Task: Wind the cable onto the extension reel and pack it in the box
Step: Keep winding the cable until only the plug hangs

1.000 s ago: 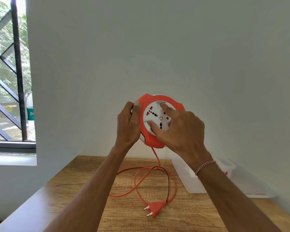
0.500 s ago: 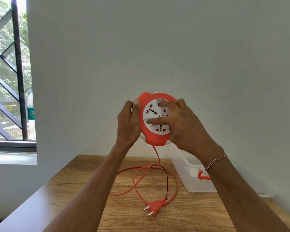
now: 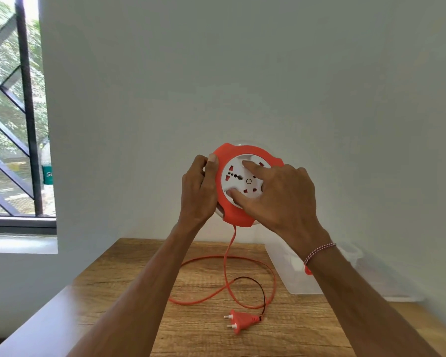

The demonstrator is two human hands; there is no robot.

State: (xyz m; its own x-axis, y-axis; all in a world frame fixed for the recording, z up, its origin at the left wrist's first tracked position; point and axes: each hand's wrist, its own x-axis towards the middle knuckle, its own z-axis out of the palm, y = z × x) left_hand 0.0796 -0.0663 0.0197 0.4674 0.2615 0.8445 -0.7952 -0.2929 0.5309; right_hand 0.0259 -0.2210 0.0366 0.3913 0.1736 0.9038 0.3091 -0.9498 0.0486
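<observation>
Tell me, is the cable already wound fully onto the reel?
No. The cable hangs from the reel and lies in loops on the table, with its plug beside them.

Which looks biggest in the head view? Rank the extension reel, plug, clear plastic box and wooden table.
1. Wooden table
2. Clear plastic box, partly hidden by the right arm
3. Extension reel, held nearer the camera, so its place against the box is unsure
4. Plug

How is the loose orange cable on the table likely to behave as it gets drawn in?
The cable looks floppy: it lies in slack crossing loops on the table, so it may drag and tangle. The plug at its end probably slides and flips. It seems light, since the left hand alone grips the reel in the air.
</observation>
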